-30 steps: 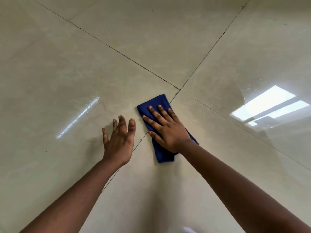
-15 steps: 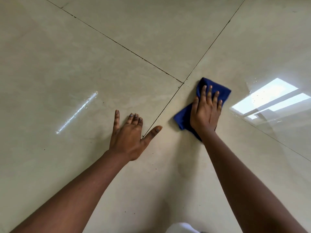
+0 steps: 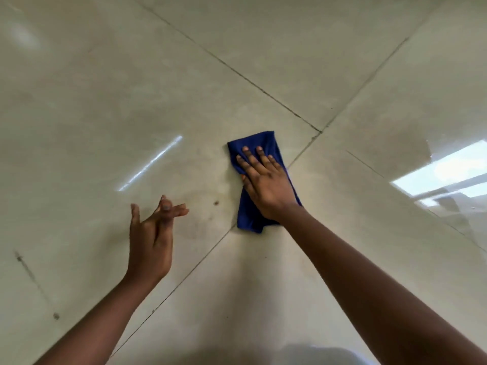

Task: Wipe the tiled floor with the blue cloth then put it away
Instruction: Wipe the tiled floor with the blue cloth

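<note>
My right hand [image 3: 266, 185], fingers straight and spread, presses flat on the one folded dark-blue cloth [image 3: 259, 180], which lies directly under the grip beside the grout crossing of the glossy beige tiled floor [image 3: 131, 101], long axis running away from me. My left hand [image 3: 151, 241], fingers loosely extended, holds nothing, nearby.

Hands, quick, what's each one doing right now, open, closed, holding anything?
Left hand: open, fingers straight, holding nothing.
Right hand: open, fingers straight, pressing flat on the blue cloth against the tiled floor.
</note>
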